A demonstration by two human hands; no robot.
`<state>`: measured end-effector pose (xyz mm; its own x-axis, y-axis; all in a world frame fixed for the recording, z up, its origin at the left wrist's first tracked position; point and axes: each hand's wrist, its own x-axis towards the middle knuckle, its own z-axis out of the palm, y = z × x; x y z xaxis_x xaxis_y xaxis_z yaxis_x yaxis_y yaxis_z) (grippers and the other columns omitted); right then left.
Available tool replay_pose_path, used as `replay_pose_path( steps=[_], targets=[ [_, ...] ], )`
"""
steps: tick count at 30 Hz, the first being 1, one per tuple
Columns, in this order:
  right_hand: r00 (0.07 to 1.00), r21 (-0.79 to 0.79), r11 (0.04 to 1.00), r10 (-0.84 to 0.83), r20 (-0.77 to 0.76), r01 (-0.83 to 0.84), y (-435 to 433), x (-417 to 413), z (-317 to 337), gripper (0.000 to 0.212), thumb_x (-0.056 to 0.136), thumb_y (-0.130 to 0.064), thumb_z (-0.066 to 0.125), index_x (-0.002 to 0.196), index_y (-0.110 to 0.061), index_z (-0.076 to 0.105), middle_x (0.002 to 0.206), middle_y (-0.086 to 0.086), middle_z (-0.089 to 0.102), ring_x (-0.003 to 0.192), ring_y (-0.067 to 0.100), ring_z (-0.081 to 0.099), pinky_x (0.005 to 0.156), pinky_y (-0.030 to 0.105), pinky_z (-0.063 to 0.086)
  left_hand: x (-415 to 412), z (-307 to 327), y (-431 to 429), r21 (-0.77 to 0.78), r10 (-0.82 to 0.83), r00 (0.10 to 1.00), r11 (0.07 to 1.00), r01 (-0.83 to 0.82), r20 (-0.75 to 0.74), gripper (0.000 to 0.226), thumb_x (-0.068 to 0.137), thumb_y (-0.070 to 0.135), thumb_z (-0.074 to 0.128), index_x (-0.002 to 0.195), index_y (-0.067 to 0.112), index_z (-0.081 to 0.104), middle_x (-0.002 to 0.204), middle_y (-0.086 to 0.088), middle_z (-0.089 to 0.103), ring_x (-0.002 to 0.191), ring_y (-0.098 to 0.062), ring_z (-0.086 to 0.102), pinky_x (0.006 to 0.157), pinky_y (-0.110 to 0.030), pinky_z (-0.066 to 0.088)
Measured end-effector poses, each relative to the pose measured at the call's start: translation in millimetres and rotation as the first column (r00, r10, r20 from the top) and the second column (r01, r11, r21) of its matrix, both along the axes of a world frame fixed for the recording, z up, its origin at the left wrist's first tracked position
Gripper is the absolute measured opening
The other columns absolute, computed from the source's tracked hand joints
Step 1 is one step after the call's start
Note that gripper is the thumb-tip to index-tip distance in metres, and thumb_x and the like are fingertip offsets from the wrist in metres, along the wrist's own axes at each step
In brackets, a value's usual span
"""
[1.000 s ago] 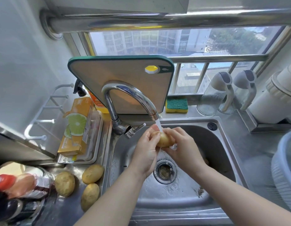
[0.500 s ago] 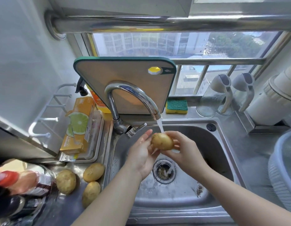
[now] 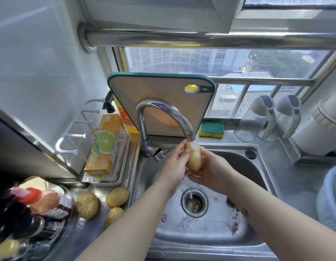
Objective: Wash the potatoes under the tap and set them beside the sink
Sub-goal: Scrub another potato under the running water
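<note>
Your tap [image 3: 163,110] is mirror-glossy chromed metal; your sink [image 3: 210,232] is brushed steel, wet. The potato [image 3: 194,159] under the water shines smooth, while the potatoes [image 3: 117,196] on the steel table [image 3: 295,178] look dull. The board [image 3: 154,91] seems matt wood, perhaps plastic.

Home kitchen: steel sink [image 3: 201,228] with curved tap [image 3: 163,110] under a barred window [image 3: 220,61] onto tower blocks, cutting board [image 3: 159,91] propped behind, sponge [image 3: 211,128] on the ledge, sauce bottles [image 3: 41,202] and potatoes [image 3: 117,196] on the steel table [image 3: 295,178].
</note>
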<state>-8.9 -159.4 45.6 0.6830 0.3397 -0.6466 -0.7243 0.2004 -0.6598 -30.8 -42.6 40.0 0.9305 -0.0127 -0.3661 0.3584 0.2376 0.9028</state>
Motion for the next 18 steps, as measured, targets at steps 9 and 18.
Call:
replay_pose_path(
  steps=[9, 18],
  targets=[
    [0.993, 0.106, 0.992, -0.052, -0.107, 0.063, 3, 6, 3, 0.041, 0.095, -0.044, 0.038, 0.113, -0.015, 0.061, 0.102, 0.009, 0.064, 0.087, 0.02, 0.059, 0.074, 0.037, 0.051, -7, 1, 8, 0.27, -0.078, 0.981, 0.963, 0.029, 0.175, 0.046, 0.087, 0.003, 0.061, 0.11, 0.042, 0.051, 0.118, 0.007, 0.058, 0.111, -0.006, 0.055, 0.092, -0.025, 0.048],
    [0.997, 0.03, 0.996, -0.078, -0.018, 0.078, 14, 8, 0, 0.048, 0.095, -0.041, 0.045, 0.123, -0.006, 0.06, 0.105, 0.013, 0.064, 0.089, 0.022, 0.06, 0.073, 0.034, 0.054, -7, -5, 17, 0.344, -0.064, 0.98, 0.939, -0.005, 0.188, 0.045, 0.086, 0.008, 0.064, 0.113, 0.043, 0.055, 0.122, 0.005, 0.058, 0.116, -0.007, 0.051, 0.094, -0.022, 0.043]
  ],
)
